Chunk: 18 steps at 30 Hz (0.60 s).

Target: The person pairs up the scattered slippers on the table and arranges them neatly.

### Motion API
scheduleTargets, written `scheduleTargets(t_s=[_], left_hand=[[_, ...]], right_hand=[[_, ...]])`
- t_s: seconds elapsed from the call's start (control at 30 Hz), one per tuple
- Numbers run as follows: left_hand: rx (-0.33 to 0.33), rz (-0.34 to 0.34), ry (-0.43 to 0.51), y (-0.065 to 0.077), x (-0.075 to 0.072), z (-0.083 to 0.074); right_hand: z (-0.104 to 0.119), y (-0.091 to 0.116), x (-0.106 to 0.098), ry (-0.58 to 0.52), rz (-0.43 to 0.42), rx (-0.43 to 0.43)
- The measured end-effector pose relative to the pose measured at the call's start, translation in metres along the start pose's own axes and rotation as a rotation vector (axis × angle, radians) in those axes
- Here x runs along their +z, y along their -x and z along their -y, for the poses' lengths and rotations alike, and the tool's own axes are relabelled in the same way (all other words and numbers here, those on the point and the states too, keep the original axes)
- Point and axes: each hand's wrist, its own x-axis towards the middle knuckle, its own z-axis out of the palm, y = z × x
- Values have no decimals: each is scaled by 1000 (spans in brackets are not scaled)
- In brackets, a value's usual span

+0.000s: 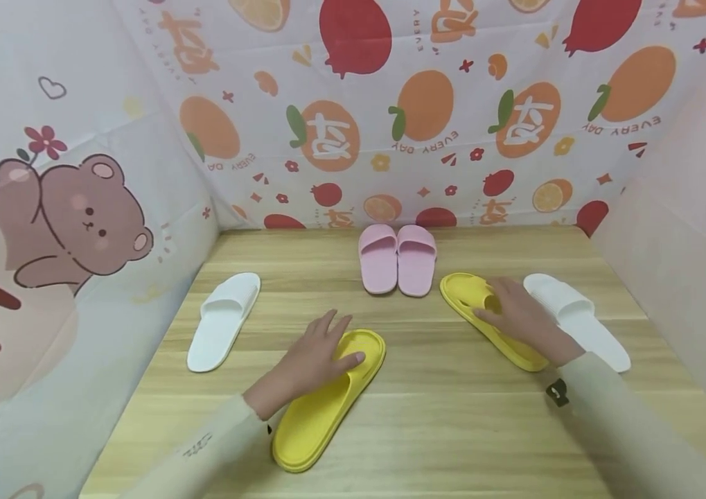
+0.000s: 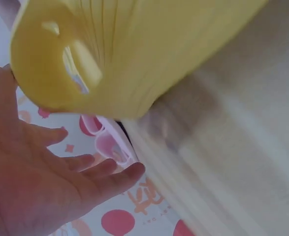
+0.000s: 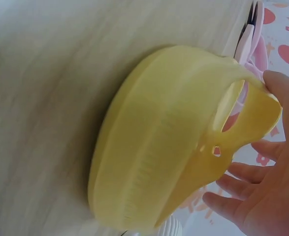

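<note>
My left hand [image 1: 312, 360] reaches over the yellow slipper [image 1: 312, 433] at the front middle, fingers spread and thumb over its strap. In the left wrist view, the palm [image 2: 31, 182] faces up beside the strap with straight fingers. At the right, my right hand [image 1: 524, 315] is over the other yellow slipper [image 1: 466, 287], hiding part of its strap. The right wrist view has the thumb at the strap's edge and the fingers [image 3: 247, 172] extended below it. Both yellow slippers lie sole down, toes pointing away and slanting towards each other.
A pair of pink slippers [image 1: 379, 267] stands side by side at the back middle. One white slipper [image 1: 222, 326] lies at the left, another [image 1: 589, 333] right beside the right yellow one. Fruit-printed cloth [image 1: 427, 159] hangs behind the wooden surface [image 1: 452, 430].
</note>
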Motion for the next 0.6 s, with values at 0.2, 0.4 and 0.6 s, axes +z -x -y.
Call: scheduleTargets(t_s=[0.2, 0.4, 0.6], left_hand=[[0, -24, 44, 28, 8, -7], [30, -76, -5, 44, 15, -12], [17, -89, -26, 53, 22, -12]], right_hand=[[2, 3, -1, -69, -5, 18], [3, 6, 0, -98, -14, 27], [4, 9, 2, -70, -9, 30]])
